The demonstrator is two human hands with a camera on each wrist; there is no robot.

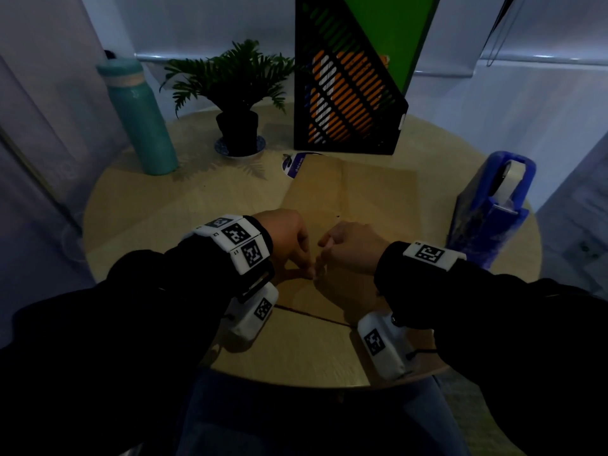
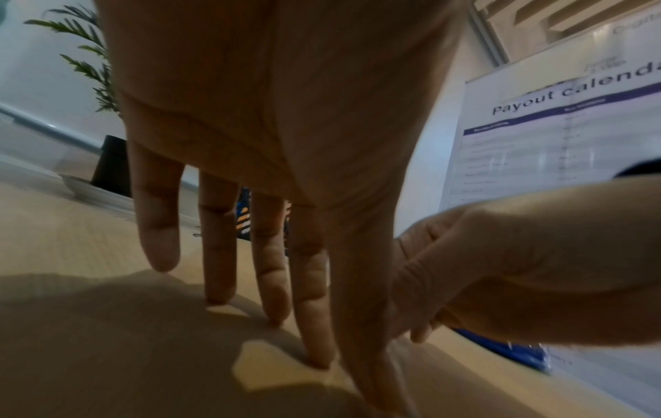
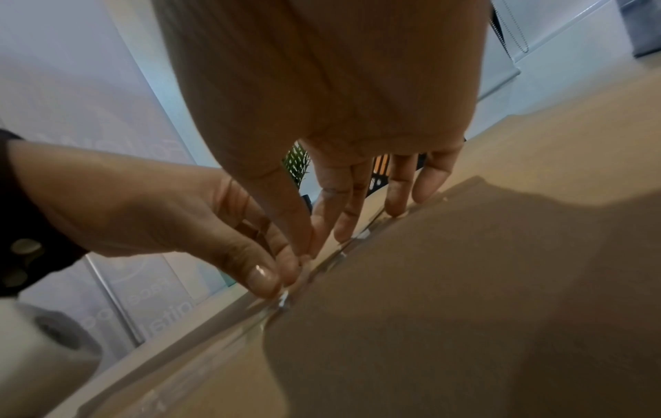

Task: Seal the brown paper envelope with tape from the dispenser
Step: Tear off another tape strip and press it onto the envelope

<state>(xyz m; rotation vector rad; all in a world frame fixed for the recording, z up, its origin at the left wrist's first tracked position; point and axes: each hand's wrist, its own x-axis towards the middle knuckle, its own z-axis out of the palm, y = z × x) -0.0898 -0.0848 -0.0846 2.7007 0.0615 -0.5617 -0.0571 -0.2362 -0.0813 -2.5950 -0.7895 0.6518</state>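
Round table [image 1: 138, 205]: envelope [image 1: 362, 192] at centre, dispenser [image 1: 493, 205] at 3 o'clock. Left hand [image 1: 286, 238], right hand [image 1: 352, 248]: straight fingertips pressing tape [image 3: 272, 308] onto envelope.

Long black sleeves [image 1: 98, 307] cover both arms; white boxy wrist units [image 1: 241, 243] printed with square black-and-white coded markers strap each wrist

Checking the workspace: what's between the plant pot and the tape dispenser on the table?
In the head view, the black file holder stands between the plant pot and tape dispenser.
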